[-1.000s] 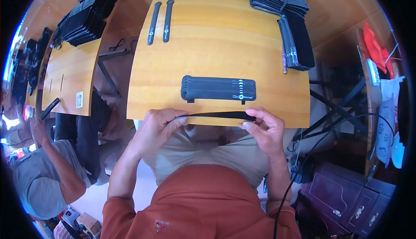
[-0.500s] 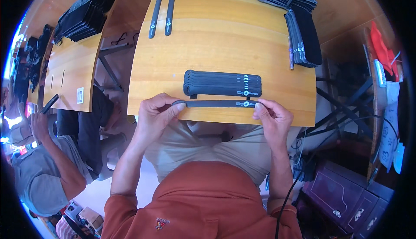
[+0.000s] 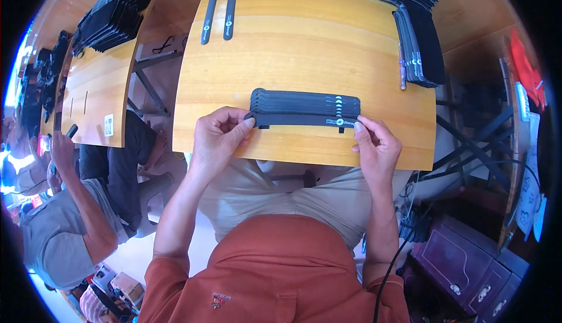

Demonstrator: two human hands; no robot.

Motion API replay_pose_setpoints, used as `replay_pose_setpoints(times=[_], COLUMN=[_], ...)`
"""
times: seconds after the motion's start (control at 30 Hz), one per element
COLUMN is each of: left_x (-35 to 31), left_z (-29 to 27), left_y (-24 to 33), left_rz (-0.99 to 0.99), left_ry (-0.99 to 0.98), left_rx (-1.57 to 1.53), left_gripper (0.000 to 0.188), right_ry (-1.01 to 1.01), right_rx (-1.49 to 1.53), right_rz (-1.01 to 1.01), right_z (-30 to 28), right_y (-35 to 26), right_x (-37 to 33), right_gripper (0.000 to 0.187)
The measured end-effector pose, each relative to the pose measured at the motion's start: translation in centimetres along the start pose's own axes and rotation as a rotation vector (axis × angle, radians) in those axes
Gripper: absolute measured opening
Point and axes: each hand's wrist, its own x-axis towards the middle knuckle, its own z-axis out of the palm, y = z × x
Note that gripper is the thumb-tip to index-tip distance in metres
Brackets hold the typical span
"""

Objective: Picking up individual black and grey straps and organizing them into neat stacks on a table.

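A dark strap with a pale printed mark stretches between my hands along the near edge of a row of matching straps. My left hand pinches its left, rounded end between thumb and fingers. At the other end my right hand grips the tip the same way. The held strap covers the near part of the row, and I cannot tell whether it rests on it. Two small black tabs stick out below the strap. All this is close to the front edge of the wooden table.
Two single straps lie at the far left of the table. Bundled dark straps are stacked at the far right beside a slim pen-like stick. On the left, a co-worker sits at another table with a black pile.
Both hands have moved the strap away from me, from in front of the row to over its near edge. The view has also shifted slightly.
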Motion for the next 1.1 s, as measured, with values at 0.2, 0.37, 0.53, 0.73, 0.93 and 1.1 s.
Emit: replay_pose_setpoints(times=[0.2, 0.37, 0.53, 0.73, 0.93, 1.1], left_x=[0.34, 0.22, 0.44, 0.36, 0.38, 0.35], left_z=[0.05, 0.27, 0.29, 0.58, 0.52, 0.46], left_y=[-0.39, -0.26, -0.36, 0.43, 0.14, 0.03], left_rz=[0.022, 0.008, -0.004, -0.063, -0.077, -0.075], left_ry=[-0.021, 0.025, 0.023, 0.043, 0.052, 0.052], left_rx=[-0.039, 0.044, 0.047, 0.101, 0.117, 0.086], left_gripper=[0.017, 0.014, 0.012, 0.012, 0.014, 0.013], right_ry=[0.013, 0.007, 0.078, 0.038, 0.046, 0.047], right_rx=[-0.016, -0.051, -0.154, -0.196, -0.217, -0.224], right_rz=[0.023, 0.007, -0.118, -0.109, -0.153, -0.205], right_z=[0.05, -0.02, 0.04, -0.39, -0.46, -0.28], right_y=[-0.21, -0.19, 0.27, 0.24, 0.22, 0.30], right_x=[0.25, 0.24, 0.08, 0.11, 0.14, 0.32], right_gripper=[0.019, 0.018, 0.016, 0.015, 0.014, 0.013])
